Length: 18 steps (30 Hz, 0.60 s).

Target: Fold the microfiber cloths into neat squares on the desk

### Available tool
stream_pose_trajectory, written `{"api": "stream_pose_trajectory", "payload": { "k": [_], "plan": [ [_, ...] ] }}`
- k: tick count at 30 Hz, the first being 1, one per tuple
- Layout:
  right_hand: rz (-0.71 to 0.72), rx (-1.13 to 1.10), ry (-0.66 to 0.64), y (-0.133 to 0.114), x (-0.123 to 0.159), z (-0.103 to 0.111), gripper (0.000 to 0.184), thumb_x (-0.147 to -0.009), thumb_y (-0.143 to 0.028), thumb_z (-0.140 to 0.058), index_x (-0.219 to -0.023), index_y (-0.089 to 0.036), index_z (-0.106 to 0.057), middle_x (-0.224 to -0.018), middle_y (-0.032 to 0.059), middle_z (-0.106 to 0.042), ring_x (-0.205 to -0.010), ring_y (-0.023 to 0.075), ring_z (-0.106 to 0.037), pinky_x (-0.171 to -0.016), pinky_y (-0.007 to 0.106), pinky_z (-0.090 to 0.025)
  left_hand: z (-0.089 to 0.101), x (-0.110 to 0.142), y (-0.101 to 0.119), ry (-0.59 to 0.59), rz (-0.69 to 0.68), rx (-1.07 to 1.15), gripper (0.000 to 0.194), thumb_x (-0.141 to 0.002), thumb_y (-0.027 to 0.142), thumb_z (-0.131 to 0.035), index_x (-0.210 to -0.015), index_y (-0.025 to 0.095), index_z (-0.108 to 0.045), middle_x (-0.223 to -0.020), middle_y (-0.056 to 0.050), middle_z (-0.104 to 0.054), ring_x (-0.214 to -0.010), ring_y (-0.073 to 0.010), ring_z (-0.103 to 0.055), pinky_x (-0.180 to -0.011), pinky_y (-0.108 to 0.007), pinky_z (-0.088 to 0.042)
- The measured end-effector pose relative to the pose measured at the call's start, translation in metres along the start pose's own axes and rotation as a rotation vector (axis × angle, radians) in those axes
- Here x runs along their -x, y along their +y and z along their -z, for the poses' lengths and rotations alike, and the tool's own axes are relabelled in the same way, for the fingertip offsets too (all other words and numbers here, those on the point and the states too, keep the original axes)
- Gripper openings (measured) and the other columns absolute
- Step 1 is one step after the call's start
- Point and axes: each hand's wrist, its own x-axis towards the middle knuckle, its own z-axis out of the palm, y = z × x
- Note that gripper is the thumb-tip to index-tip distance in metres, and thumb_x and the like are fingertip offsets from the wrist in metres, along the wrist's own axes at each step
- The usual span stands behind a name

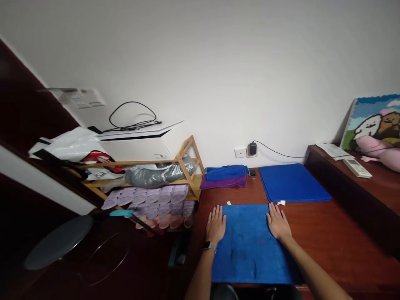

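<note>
- Head view: a blue cloth lies spread on the reddish-brown desk, directly in front of the person, with dark marks on its lower part.
- The left hand, with a watch on its wrist, rests palm down at the cloth's far left corner; its fingers are extended and clench nothing.
- The right hand lies palm down at the far right corner, its fingers straight and released.
- Beyond the hands, 1 folded blue cloth sits on a purple cloth, and a flat blue stack lies to the right.
- The wooden rack left of the desk holds 1 white box on top; its contents are hidden.
- A black cable rests on that box.
- Beside the box is a white plastic bag; I cannot tell what fills it.
- Under the box, clear plastic encloses a grey bundle.
- Lower tiers hold rows of lilac slippers and pink slippers.
</note>
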Motion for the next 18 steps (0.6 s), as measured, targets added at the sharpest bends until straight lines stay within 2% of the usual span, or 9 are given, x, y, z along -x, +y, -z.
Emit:
{"api": "stream_pose_trajectory", "payload": {
  "k": [3, 9, 13, 16, 18],
  "plan": [
    [-0.016, 0.03, -0.015, -0.003, -0.002, 0.0, 0.072, -0.104, -0.044, -0.011, -0.167, -0.009, -0.019, -0.174, 0.0054, -0.02, -0.162, 0.0225, -0.016, -0.131, 0.044, -0.011, -0.001, 0.005, -0.025, 0.013, -0.018, -0.023, 0.059, -0.109, 0.038, -0.026, -0.165, 0.02, -0.033, -0.17, -0.008, -0.035, -0.157, -0.0242, -0.034, -0.128, -0.048, -0.032],
    [-0.004, 0.038, -0.069, -0.026, -0.006, 0.006, 0.071, -0.104, -0.042, -0.011, -0.167, -0.01, -0.019, -0.175, 0.0055, -0.019, -0.162, 0.0232, -0.016, -0.131, 0.045, -0.013, -0.001, 0.006, -0.03, 0.03, 0.032, -0.041, 0.057, -0.108, 0.036, -0.03, -0.163, 0.023, -0.039, -0.168, -0.007, -0.039, -0.156, -0.0269, -0.035, -0.128, -0.053, -0.029],
    [-0.009, 0.004, -0.02, -0.025, 0.001, 0.005, 0.071, -0.105, -0.044, -0.01, -0.168, -0.013, -0.018, -0.175, 0.0033, -0.018, -0.162, 0.0228, -0.015, -0.131, 0.046, -0.014, 0.006, 0.007, -0.036, 0.038, 0.018, -0.039, 0.057, -0.107, 0.037, -0.032, -0.161, 0.021, -0.041, -0.167, -0.009, -0.04, -0.156, -0.0264, -0.037, -0.128, -0.052, -0.031],
    [0.019, -0.012, -0.033, -0.014, 0.008, 0.003, 0.071, -0.105, -0.046, -0.013, -0.167, -0.013, -0.021, -0.174, 0.0028, -0.023, -0.162, 0.0228, -0.017, -0.132, 0.045, -0.013, 0.012, 0.007, -0.022, 0.114, -0.007, -0.024, 0.058, -0.107, 0.035, -0.032, -0.162, 0.019, -0.039, -0.166, -0.01, -0.041, -0.156, -0.0266, -0.036, -0.128, -0.052, -0.031],
    [0.036, -0.02, -0.029, -0.008, 0.011, 0.002, 0.071, -0.105, -0.046, -0.013, -0.167, -0.013, -0.022, -0.173, 0.0026, -0.024, -0.162, 0.0224, -0.017, -0.132, 0.045, -0.013, 0.015, 0.005, 0.007, 0.171, -0.062, 0.013, 0.057, -0.108, 0.033, -0.03, -0.163, 0.017, -0.036, -0.167, -0.009, -0.04, -0.157, -0.0256, -0.033, -0.129, -0.051, -0.03]
  ]
}}
